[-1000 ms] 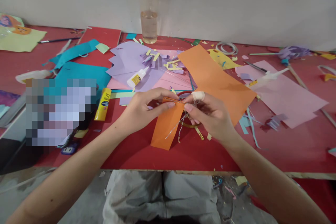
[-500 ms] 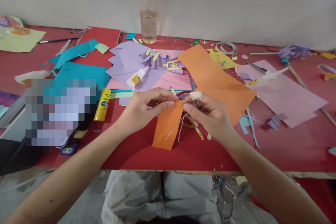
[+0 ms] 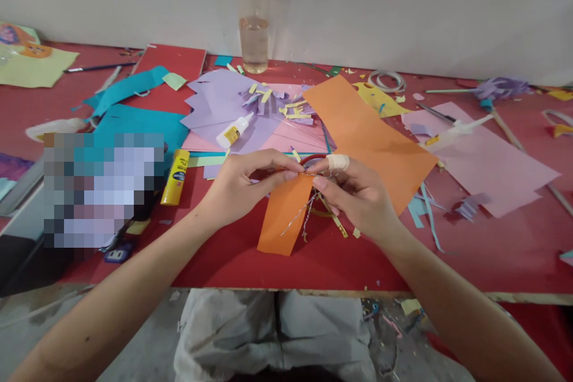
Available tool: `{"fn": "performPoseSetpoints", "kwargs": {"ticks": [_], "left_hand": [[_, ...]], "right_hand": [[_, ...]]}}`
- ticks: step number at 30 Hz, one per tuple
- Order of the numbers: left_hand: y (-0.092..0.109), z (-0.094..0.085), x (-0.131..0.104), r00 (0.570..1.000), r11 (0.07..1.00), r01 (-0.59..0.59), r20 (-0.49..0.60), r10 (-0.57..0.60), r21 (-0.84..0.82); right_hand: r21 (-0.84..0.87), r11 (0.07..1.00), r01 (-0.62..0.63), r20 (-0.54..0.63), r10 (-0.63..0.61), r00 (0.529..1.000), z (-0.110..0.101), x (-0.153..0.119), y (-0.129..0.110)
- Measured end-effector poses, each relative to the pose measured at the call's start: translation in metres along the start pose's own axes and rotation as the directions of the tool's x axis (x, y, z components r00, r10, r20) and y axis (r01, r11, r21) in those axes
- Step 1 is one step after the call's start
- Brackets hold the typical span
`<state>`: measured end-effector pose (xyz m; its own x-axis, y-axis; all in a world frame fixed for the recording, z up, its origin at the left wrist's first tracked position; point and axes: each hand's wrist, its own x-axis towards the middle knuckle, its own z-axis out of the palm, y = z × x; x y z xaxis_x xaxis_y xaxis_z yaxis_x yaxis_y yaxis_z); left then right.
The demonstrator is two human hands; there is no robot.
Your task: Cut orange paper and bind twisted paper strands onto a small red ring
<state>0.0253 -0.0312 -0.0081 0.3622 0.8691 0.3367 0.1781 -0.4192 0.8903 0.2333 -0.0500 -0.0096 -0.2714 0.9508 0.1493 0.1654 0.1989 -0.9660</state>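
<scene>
My left hand (image 3: 250, 188) pinches the top edge of a narrow orange paper strip (image 3: 283, 215) between thumb and fingers. The strip hangs down toward me over the red table. A thin silvery twisted cord (image 3: 298, 215) runs along that top edge, and its loose ends dangle in front of the strip. My right hand (image 3: 364, 194), with a pale bandage (image 3: 338, 162) around one finger, pinches the cord at the strip's upper right corner. Behind the fingers a dark red curved rim (image 3: 313, 158) shows in part; what it belongs to is hidden.
A yellow glue stick (image 3: 175, 178) lies left of my hands, and a small glue bottle (image 3: 233, 131) rests on purple paper (image 3: 210, 101). Large orange paper (image 3: 376, 137) spreads behind my right hand. A water bottle (image 3: 254, 42) stands by the wall. Pink paper (image 3: 487, 161) lies at right.
My left fingertips have shifted slightly right along the strip's top edge, covering more of the cord. The strip's lower end has swung a little left.
</scene>
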Motion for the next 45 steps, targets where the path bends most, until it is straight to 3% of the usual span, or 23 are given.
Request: {"fn": "performPoseSetpoints", "kwargs": {"ticks": [14,38,45], "left_hand": [[0.0024,-0.0008,0.0008,0.998,0.996,0.064,0.007,-0.065,0.057],[0.0043,-0.0014,0.0002,0.997,0.997,0.07,0.012,-0.071,0.033],[0.0042,-0.0018,0.001,0.998,0.996,0.069,0.009,-0.07,0.062]], "right_hand": [[0.018,0.999,-0.043,0.033,0.042,0.999,-0.0009,0.0005,0.0026],[0.085,0.992,-0.09,0.13,0.079,0.988,-0.0018,0.0008,0.0033],[0.011,0.997,-0.082,0.102,0.081,0.992,-0.0023,-0.0002,0.0047]]}}
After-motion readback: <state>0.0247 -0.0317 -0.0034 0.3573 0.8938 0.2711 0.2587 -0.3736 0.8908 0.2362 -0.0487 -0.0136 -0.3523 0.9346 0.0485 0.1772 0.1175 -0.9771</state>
